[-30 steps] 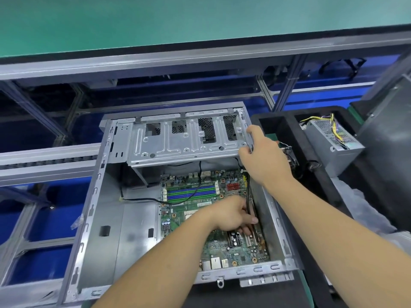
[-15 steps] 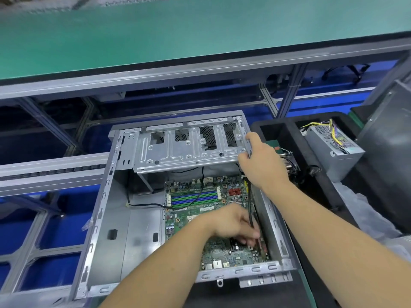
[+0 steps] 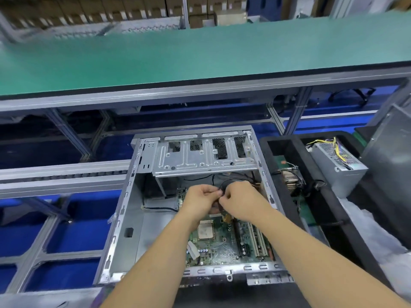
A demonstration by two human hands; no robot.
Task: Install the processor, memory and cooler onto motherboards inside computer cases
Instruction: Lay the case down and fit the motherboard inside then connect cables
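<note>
Green motherboard [image 3: 224, 247] in open grey case [image 3: 124, 218], bare square processor [image 3: 205, 231] mid-board

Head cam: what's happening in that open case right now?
A person has both hands inside the open computer case, above the motherboard. The left hand and right hand together pinch a black cable near the drive cage. A cooler and power supply wait in the foam tray alongside.

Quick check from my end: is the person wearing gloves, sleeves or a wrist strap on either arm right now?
No. The left hand and right hand are both bare, with no gloves. Both forearms are uncovered to the frame's bottom edge, so no sleeves show. No wrist strap, watch, ring or cable is visible on either arm.
</note>
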